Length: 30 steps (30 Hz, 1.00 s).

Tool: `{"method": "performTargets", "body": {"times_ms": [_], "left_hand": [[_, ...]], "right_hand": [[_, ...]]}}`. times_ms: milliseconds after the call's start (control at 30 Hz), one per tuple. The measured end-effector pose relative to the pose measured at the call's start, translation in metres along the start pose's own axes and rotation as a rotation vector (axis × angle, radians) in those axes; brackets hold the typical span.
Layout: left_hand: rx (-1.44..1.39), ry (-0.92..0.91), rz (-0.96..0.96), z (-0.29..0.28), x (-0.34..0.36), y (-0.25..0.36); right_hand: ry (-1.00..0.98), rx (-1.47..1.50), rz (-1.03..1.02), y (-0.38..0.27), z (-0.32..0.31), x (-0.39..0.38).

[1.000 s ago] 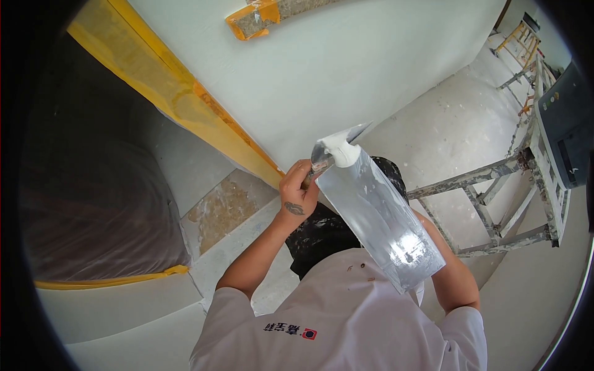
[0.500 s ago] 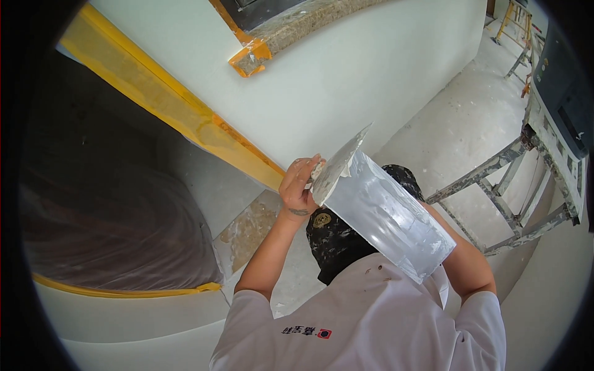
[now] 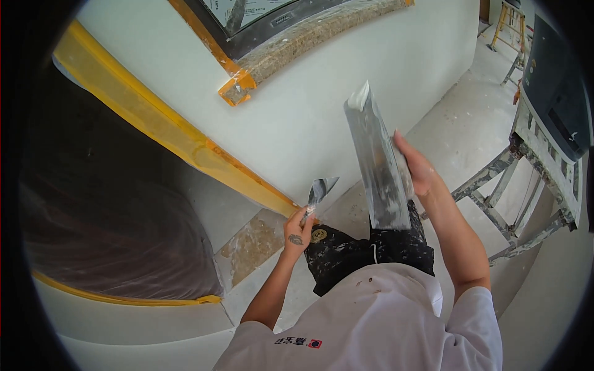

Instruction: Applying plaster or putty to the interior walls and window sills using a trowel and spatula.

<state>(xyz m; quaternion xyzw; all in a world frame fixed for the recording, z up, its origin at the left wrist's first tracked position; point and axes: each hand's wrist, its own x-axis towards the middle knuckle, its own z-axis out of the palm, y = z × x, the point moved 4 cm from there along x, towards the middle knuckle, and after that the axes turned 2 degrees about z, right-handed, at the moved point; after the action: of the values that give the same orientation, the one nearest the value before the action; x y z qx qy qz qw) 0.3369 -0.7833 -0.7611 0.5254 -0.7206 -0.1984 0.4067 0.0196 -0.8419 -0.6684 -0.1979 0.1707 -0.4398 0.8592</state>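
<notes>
My left hand is closed round the handle of a small putty knife, its blade smeared and pointing up and away. My right hand grips a long steel plastering trowel from its right side; the handle is largely hidden behind fingers and blade. Streaky whitish residue covers the trowel's face, and a thick dab of white putty sits at its far end. The two tools are apart, in front of a smooth white wall.
Yellow masking film edges the wall at left, beside dark plastic sheeting. A stone window sill with orange tape juts out ahead. At right stands a paint-spattered step platform carrying a dark case; another ladder is farther back.
The putty knife has come off the trowel and moved down toward my body in my left hand. The trowel has swung to point away from me, bringing my right hand into sight.
</notes>
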Motion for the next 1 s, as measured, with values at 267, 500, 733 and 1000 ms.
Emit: {"method": "performTargets", "body": {"times_ms": [267, 500, 733, 1000], "left_hand": [[-0.035, -0.060, -0.093, 0.011, -0.036, -0.004], [-0.013, -0.058, -0.108, 0.005, -0.063, -0.031], [-0.109, -0.037, -0.282, 0.009, -0.099, -0.064], [-0.304, -0.041, -0.435, 0.020, -0.090, -0.067]], "right_hand": [[0.195, -0.211, -0.355, -0.135, 0.028, 0.067], [0.388, -0.256, -0.506, -0.178, 0.019, 0.094], [0.307, -0.261, -0.459, -0.088, 0.086, 0.103], [0.301, -0.355, -0.403, 0.103, 0.178, 0.137]]}}
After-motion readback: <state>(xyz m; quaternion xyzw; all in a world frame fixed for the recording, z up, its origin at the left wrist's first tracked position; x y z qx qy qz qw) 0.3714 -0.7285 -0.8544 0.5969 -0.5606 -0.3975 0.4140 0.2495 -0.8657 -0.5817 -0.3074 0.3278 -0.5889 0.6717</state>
